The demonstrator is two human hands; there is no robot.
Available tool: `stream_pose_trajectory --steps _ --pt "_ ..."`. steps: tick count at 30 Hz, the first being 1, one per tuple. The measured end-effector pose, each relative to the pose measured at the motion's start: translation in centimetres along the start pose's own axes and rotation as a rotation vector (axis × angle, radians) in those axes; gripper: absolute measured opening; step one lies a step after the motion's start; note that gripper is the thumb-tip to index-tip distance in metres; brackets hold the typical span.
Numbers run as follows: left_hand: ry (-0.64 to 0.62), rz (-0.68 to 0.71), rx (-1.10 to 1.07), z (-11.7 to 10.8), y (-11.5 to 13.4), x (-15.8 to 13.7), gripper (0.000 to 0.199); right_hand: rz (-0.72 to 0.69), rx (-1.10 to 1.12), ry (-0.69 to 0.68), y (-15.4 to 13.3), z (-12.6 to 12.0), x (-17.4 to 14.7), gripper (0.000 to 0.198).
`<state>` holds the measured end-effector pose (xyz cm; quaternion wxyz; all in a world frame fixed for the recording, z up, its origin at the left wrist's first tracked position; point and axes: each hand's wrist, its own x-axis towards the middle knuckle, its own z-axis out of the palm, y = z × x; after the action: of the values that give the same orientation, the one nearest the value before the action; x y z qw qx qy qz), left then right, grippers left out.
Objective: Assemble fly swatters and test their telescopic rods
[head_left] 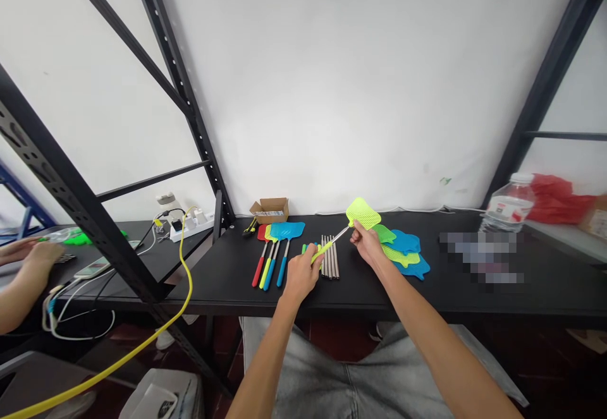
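Observation:
A yellow fly swatter [362,212] is held at a slant over the black table. My left hand [302,273] wraps round its yellow handle. My right hand [367,242] pinches the base of its mesh head, where the metal rod enters. Just beneath, several metal rods [331,258] lie side by side, partly hidden by my left hand, with bits of green and yellow handle beside them. Loose green, yellow and blue swatter heads [406,242] are piled to the right, partly behind my right wrist. Left of my hands, several whole swatters [269,267] with red, yellow and blue handles lie in a row.
A small open cardboard box [271,209] stands at the back. A clear plastic bottle [508,204] and a red bag [552,199] are at the right. A yellow cable [186,267] hangs past the shelf post at left. Another person's hands [35,264] are at the neighbouring table.

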<state>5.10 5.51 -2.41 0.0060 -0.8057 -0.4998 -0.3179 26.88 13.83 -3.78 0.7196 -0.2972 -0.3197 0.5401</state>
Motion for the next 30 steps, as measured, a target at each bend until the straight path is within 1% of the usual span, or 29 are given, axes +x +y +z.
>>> stream_pose_trajectory --steps 5,9,13,16,20,24,28,30 --pt "0.017 0.011 0.031 0.10 0.03 0.00 0.023 -0.002 -0.023 -0.005 0.12 -0.10 0.08 0.033" --pt "0.026 0.009 0.029 0.08 0.18 0.02 0.024 -0.007 0.003 -0.004 0.17 -0.17 0.13 0.032" --pt "0.003 -0.020 0.016 -0.07 0.48 0.09 0.025 0.001 0.034 -0.034 0.25 -0.19 0.11 0.033" --pt "-0.006 -0.029 0.005 -0.16 0.64 0.16 0.027 -0.006 0.015 -0.056 0.39 -0.19 0.12 0.033" --pt "-0.013 -0.050 -0.011 -0.15 0.69 0.21 0.029 0.009 0.012 -0.034 0.43 -0.15 0.17 0.033" --pt "-0.012 -0.037 -0.012 -0.14 0.75 0.21 0.028 0.033 0.036 -0.032 0.16 -0.19 0.21 0.032" --pt "-0.009 -0.031 -0.016 -0.22 0.80 0.17 0.031 0.021 0.028 -0.011 -0.04 -0.18 0.19 0.033" --pt "-0.002 -0.029 -0.026 -0.24 0.73 0.14 0.032 0.012 -0.011 -0.029 0.05 -0.05 0.06 0.033"
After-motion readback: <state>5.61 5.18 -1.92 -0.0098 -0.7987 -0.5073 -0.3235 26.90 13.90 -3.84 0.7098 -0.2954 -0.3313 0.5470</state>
